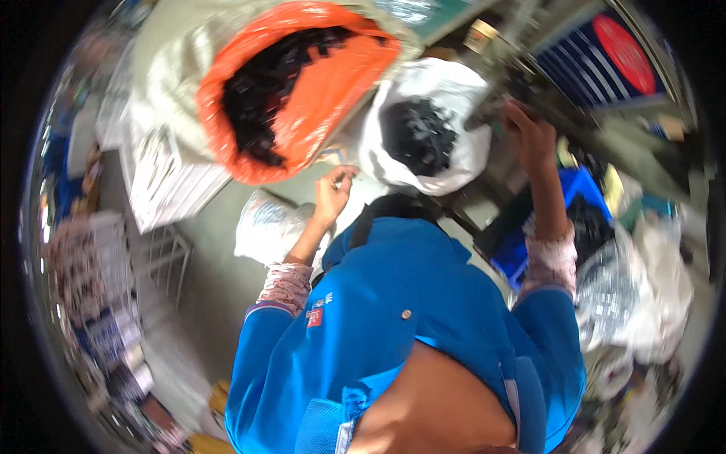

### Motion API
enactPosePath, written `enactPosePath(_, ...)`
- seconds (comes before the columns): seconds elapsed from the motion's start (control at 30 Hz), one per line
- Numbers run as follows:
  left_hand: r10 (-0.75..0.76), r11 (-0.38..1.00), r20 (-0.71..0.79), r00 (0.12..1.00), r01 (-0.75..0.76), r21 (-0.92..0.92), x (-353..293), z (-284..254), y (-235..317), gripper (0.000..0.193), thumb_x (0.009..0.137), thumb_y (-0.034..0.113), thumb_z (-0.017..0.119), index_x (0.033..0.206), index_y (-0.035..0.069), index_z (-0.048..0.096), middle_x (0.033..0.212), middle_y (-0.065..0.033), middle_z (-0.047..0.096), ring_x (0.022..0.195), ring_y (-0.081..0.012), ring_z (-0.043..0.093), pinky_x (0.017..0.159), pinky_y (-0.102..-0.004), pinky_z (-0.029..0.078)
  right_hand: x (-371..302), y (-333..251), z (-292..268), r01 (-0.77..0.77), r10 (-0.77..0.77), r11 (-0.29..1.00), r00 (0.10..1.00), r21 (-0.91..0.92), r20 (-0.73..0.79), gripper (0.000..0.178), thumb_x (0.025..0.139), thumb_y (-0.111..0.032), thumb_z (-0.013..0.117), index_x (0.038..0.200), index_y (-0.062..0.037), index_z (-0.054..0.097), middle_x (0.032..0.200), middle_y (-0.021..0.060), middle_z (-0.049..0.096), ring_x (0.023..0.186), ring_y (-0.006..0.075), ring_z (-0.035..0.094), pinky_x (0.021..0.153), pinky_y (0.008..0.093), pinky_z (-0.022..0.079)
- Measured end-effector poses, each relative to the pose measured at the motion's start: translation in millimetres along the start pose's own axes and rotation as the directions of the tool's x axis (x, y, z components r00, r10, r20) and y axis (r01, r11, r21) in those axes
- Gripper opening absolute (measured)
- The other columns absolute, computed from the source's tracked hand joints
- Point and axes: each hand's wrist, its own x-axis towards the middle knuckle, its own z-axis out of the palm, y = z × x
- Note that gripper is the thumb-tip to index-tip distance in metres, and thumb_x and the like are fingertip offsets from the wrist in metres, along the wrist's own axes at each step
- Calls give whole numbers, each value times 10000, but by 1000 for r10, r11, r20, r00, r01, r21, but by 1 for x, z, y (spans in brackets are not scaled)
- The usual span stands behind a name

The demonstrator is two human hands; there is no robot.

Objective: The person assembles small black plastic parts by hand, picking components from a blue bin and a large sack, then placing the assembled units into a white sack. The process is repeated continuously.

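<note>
While the left hand (335, 188) pinches a small part beside the white bag (446, 106) of black pieces (418, 136), the right hand (529, 132) reaches to the machine (503, 91); its grip I cannot tell. Feeding seems underway; next needs careful placing.

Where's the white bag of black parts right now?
In the head view, the white bag sits upper centre, just right of the orange bag, between the raised left hand and the right hand.
</note>
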Motion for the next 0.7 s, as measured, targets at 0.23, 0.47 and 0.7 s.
enactPosePath(0.23,-243,883,-112,964,172,-437,-8,-35,4,151,968,62,543,1026,-30,649,1006,-103,708,842,-171,690,774,-294,557,13,3,-6,-149,153,988,983,-46,99,161,930,-138,637,1021,-11,672,758,2,592,661,107,521,634,271,425)
enactPosePath(0.47,-224,636,-173,959,9,-772,97,-117,31,245,934,204,617,1047,-13,620,1028,-121,689,899,-212,668,805,-341,556,-5,29,9,251,-281,885,960,-393,-18,242,977,-204,599,1046,14,677,759,16,611,671,87,539,604,262,458)
enactPosePath(0.7,-400,-186,19,916,-61,-981,235,-219,36,592,996,421,480,1286,-93,432,1338,-280,489,1192,-396,543,963,-467,507,-57,99,47,187,-338,909,854,-373,-396,245,993,-159,555,1144,18,630,860,42,645,703,76,566,618,222,480)
